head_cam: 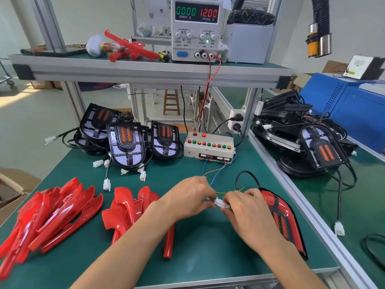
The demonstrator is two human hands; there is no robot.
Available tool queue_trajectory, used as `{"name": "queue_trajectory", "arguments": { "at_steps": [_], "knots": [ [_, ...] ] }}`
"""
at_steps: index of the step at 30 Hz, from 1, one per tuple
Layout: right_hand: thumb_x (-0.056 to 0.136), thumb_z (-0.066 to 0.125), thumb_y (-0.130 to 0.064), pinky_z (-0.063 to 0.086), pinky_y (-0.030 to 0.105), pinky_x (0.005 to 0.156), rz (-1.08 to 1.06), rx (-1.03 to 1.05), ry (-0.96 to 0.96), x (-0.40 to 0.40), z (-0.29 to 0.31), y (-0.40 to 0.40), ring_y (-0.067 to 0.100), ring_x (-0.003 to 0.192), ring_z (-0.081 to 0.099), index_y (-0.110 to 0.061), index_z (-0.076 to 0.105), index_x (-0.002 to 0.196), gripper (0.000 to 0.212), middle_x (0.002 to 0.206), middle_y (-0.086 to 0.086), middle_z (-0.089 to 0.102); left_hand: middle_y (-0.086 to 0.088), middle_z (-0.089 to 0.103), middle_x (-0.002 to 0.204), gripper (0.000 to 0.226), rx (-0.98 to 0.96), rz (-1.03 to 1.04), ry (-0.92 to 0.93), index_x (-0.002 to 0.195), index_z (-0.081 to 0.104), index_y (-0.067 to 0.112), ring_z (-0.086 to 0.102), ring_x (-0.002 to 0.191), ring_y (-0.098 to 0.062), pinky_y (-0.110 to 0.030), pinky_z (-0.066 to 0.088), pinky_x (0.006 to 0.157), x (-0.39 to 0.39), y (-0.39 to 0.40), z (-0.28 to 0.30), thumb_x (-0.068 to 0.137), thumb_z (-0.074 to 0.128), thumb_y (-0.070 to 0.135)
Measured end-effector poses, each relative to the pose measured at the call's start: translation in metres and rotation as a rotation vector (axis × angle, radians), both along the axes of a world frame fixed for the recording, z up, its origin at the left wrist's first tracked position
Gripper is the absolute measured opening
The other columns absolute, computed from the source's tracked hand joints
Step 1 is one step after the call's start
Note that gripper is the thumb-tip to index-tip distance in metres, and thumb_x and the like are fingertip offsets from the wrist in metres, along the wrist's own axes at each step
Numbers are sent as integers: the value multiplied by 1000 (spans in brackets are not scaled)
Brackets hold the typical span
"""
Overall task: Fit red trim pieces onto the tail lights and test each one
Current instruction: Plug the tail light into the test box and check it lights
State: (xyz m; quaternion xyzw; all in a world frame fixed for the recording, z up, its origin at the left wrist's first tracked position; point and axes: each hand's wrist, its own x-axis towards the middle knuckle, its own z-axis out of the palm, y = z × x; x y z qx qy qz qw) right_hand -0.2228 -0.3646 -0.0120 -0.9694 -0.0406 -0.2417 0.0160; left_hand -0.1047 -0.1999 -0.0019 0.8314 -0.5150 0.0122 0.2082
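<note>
A tail light with red trim fitted [281, 215] lies on the green mat at the right, partly under my right forearm. Its black cable loops up behind my hands. My left hand [191, 197] pinches the tester's wired plug, and my right hand [248, 207] grips the white connector [221, 203] of the tail light; the two halves meet between my fingers. Thin blue, orange and yellow wires run from there to the test box [208, 148] with coloured buttons. Loose red trim pieces [58, 211] are piled at the left, and a second red trim stack [127, 207] stands nearer the middle.
Untrimmed tail lights [127, 142] with white plugs stand at the back left. More tail lights [308, 138] are heaped on the bench to the right. A power supply [196, 28] on the shelf reads 0.000 A and 12.00 V. A cardboard box [12, 188] sits at the left edge.
</note>
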Motion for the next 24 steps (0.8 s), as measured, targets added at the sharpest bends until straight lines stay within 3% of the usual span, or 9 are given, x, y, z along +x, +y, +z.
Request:
{"name": "queue_trajectory", "arguments": {
  "at_steps": [6, 16, 24],
  "knots": [
    [82, 85, -21, 51, 37, 66, 86, 5, 36, -1, 1, -1, 24, 58, 56, -17, 63, 76, 23, 68, -2, 64, -13, 71, 91, 21, 128, -88, -86, 102, 77, 9, 60, 96, -31, -45, 46, 93, -1, -3, 1, 94, 67, 25],
    [67, 95, -20, 53, 31, 60, 117, -62, 5, -2, 1, 0, 20, 53, 56, -18, 63, 68, 32, 63, -5, 63, -13, 64, 71, 19, -4, -174, -144, 78, 70, 3, 57, 82, -32, -43, 45, 70, -7, 2, 0, 92, 66, 15],
    [67, 95, -21, 53, 29, 61, 126, -86, -9, -1, -1, 1, 17, 54, 57, -19, 64, 68, 31, 64, -6, 64, -13, 63, 68, 18, -42, -180, -155, 74, 68, 2, 57, 80, -33, -42, 44, 67, -8, 3, -2, 89, 68, 11]
  ]
}}
